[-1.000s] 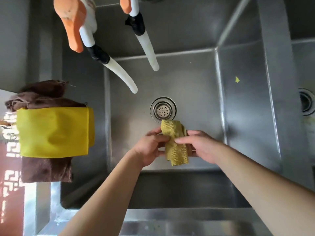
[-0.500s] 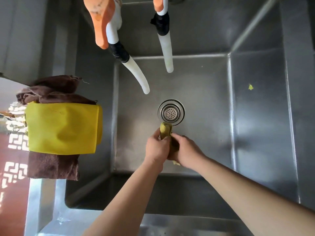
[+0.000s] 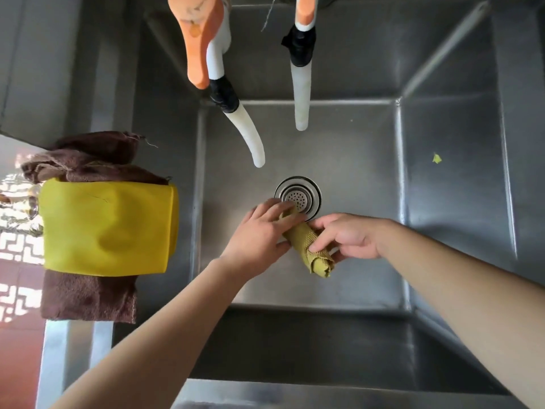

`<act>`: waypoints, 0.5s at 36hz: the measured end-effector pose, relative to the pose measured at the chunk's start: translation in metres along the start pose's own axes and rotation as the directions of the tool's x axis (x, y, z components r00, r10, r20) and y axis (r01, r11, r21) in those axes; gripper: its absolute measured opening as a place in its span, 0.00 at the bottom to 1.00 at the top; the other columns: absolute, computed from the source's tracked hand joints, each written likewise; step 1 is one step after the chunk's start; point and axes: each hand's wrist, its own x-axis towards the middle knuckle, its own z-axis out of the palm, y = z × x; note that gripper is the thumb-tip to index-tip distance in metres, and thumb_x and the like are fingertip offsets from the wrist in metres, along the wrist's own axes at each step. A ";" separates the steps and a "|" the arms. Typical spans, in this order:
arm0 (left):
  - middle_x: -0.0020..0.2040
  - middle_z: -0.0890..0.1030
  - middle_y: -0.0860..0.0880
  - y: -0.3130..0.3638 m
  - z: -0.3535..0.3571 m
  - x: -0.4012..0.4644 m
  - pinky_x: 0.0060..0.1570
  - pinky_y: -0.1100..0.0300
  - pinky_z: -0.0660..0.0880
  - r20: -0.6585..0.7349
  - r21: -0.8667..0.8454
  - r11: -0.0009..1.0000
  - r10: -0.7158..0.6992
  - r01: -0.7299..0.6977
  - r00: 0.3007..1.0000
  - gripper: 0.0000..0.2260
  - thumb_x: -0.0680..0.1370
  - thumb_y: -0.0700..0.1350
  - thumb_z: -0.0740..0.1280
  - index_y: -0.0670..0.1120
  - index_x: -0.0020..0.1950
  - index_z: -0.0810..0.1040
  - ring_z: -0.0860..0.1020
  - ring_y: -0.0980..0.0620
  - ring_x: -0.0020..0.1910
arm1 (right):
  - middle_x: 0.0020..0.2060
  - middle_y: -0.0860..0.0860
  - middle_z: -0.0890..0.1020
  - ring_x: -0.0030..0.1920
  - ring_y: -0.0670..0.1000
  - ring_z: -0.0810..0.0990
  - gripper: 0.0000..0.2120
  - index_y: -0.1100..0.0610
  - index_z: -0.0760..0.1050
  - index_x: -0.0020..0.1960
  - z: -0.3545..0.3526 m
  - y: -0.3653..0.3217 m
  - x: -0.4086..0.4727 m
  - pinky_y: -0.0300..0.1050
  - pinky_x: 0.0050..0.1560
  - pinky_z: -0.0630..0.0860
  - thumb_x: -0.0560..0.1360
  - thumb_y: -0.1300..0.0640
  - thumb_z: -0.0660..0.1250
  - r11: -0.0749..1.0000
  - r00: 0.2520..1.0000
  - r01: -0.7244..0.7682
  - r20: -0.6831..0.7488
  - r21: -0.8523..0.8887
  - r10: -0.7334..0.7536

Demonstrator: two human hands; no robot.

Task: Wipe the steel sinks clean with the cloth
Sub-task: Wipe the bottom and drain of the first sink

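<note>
A deep steel sink (image 3: pixel 348 149) fills the view, with a round drain strainer (image 3: pixel 300 196) in its floor. Just in front of the drain, both hands hold a mustard-yellow mesh cloth (image 3: pixel 309 246) twisted into a roll. My left hand (image 3: pixel 259 234) grips its upper end beside the drain. My right hand (image 3: pixel 345 237) pinches the roll's lower part from the right. The cloth's loose end (image 3: pixel 323 268) sticks out below the fingers.
Two white hoses with orange taps (image 3: pixel 247 134) (image 3: pixel 301 93) hang over the sink's back. A small yellow-green scrap (image 3: pixel 436 158) sticks to the right wall. A yellow cloth (image 3: pixel 109 225) lies over brown towels (image 3: pixel 88 293) on the left rim.
The cloth hung flat between both hands, was then bunched between them, and is now a twisted roll. The hands have drawn slightly apart along it. The camera has shifted left.
</note>
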 end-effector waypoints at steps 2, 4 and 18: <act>0.68 0.76 0.53 -0.006 -0.003 0.010 0.65 0.53 0.66 -0.023 -0.046 0.999 -0.010 0.009 1.000 0.27 0.72 0.45 0.71 0.55 0.71 0.74 0.72 0.48 0.67 | 0.46 0.53 0.84 0.46 0.53 0.82 0.15 0.54 0.78 0.55 -0.006 -0.005 0.000 0.48 0.48 0.79 0.75 0.71 0.65 1.000 0.999 0.028 0.016 0.001 -0.028; 0.61 0.81 0.54 -0.007 -0.007 0.018 0.62 0.56 0.69 0.005 -0.171 0.978 -0.121 0.120 0.993 0.24 0.72 0.44 0.70 0.56 0.68 0.76 0.77 0.50 0.59 | 0.45 0.51 0.84 0.43 0.50 0.82 0.15 0.53 0.79 0.56 -0.012 -0.008 0.000 0.44 0.45 0.78 0.75 0.70 0.65 0.996 0.997 0.076 -0.026 0.036 -0.075; 0.45 0.83 0.39 0.029 -0.002 0.042 0.46 0.46 0.83 0.391 -0.868 -0.043 -0.673 0.495 0.628 0.11 0.75 0.32 0.66 0.44 0.53 0.80 0.82 0.40 0.41 | 0.57 0.51 0.78 0.56 0.51 0.77 0.36 0.44 0.62 0.71 0.019 -0.003 0.021 0.44 0.53 0.74 0.67 0.65 0.67 0.959 0.902 0.242 -0.331 -0.147 -0.278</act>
